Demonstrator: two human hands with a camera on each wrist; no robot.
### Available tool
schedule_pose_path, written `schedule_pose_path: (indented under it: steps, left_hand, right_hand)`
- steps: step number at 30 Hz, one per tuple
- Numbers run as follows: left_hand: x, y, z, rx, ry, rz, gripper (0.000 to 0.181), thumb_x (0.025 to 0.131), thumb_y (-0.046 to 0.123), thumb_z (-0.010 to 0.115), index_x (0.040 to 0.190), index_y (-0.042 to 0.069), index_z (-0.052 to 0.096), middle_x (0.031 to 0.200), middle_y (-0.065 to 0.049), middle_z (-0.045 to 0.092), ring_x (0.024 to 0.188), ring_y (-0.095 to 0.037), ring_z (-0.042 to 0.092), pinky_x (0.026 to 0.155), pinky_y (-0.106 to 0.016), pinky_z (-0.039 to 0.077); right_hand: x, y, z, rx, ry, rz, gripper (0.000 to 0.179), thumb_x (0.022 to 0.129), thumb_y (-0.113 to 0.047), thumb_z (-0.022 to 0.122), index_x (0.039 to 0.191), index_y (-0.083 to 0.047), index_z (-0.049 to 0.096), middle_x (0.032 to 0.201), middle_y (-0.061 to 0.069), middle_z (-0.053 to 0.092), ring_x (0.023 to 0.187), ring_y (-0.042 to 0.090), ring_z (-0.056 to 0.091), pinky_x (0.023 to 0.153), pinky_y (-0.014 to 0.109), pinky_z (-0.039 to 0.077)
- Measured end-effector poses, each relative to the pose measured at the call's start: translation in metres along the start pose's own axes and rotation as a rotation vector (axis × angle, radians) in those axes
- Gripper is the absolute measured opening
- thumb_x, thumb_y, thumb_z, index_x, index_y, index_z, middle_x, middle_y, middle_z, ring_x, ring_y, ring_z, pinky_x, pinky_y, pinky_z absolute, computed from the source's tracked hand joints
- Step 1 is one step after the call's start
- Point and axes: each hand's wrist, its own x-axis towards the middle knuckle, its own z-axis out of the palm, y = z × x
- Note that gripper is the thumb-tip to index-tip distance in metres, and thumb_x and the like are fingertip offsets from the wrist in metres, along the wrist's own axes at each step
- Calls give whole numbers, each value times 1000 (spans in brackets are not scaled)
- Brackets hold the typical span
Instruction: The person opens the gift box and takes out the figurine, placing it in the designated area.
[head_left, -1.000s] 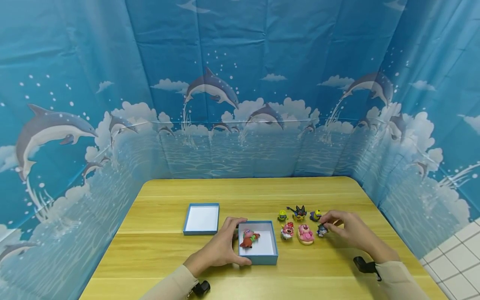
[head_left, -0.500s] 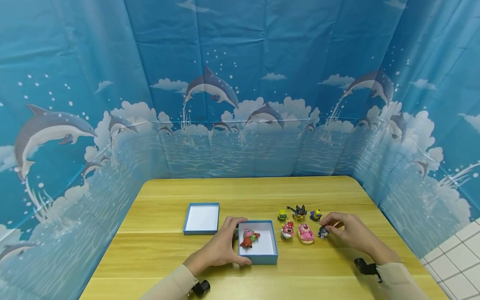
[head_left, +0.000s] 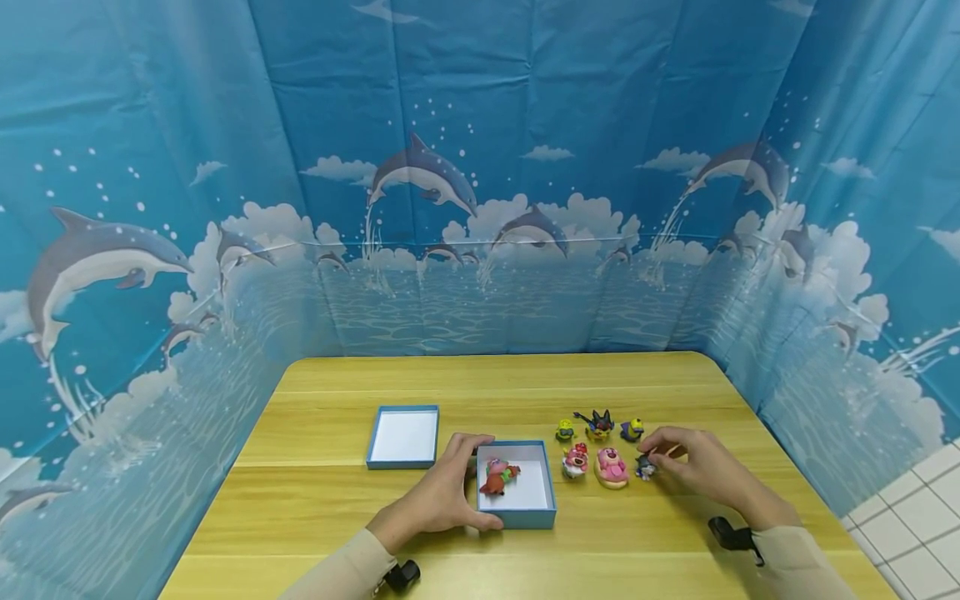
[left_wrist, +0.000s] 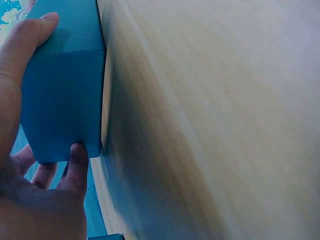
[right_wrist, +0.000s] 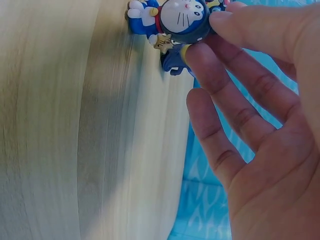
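Note:
My left hand (head_left: 448,487) grips the blue box (head_left: 517,518) by its left side, thumb at the near wall and fingers around the far corner. Inside the box, against the left wall, lies a red-brown and green figurine (head_left: 498,478). My right hand (head_left: 701,467) pinches a blue-and-white cat figurine (right_wrist: 184,19) by its head with thumb and fingers; its other fingers spread out in the right wrist view. Left of it on the table stand a pink bear figurine (head_left: 611,468) and a red-and-white figurine (head_left: 575,461).
Behind these stand a small yellow-green figurine (head_left: 565,430), a black-eared figurine (head_left: 599,426) and a purple-and-yellow figurine (head_left: 632,430). A shallow blue-rimmed lid (head_left: 402,437) lies left of the box on the wooden table (head_left: 315,500). A dolphin curtain (head_left: 480,300) surrounds the table.
The cat figurine has turned slightly between my right fingers, its dark top shifting left and more of it showing. My left hand and the box have stayed put.

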Motion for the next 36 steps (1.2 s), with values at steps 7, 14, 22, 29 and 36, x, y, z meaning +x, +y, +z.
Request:
schedule_pose_path:
  steps: [7, 14, 22, 29, 36]
  left_hand:
    - [-1, -1, 0, 2, -4, 11, 126, 81, 58, 106, 180, 24, 36, 170, -8, 47, 151, -27, 58, 126, -56, 55]
    - [-1, -2, 0, -5, -4, 9, 127, 81, 58, 106, 181, 22, 36, 171, -5, 45, 151, -26, 58, 126, -54, 55]
    - [0, -1, 0, 0, 3, 11, 127, 81, 58, 106, 180, 23, 36, 171, -7, 46, 150, -26, 59, 125, -55, 55]
    - [0, -1, -1, -4, 3, 18, 126, 81, 57, 106, 180, 22, 36, 171, -7, 45, 149, -27, 58, 126, -56, 55]
    - [-1, -1, 0, 2, 2, 21, 126, 82, 58, 106, 180, 23, 36, 171, -7, 45, 149, -27, 58, 125, -56, 55]
  right_hand:
    - [-1, 0, 0, 9, -14, 10, 20, 105, 0, 84, 120, -13, 85, 117, 5, 89, 98, 3, 78, 83, 31, 69]
    - [-1, 0, 0, 8, -21, -2, 21, 104, 0, 84, 121, -11, 85, 117, 7, 88, 99, 2, 77, 83, 31, 69]
    - [-1, 1, 1, 14, -27, 20, 20, 105, -3, 84, 124, -12, 84, 119, 5, 88, 100, 3, 78, 84, 31, 69]
    - [-3, -1, 0, 13, -11, 50, 20, 105, -9, 86, 125, -12, 85, 118, 2, 88, 101, 3, 77, 86, 32, 68]
    - [-2, -3, -1, -30, 39, 36, 20, 105, -9, 87, 124, -14, 85, 119, 5, 87, 103, 2, 77, 85, 33, 68]
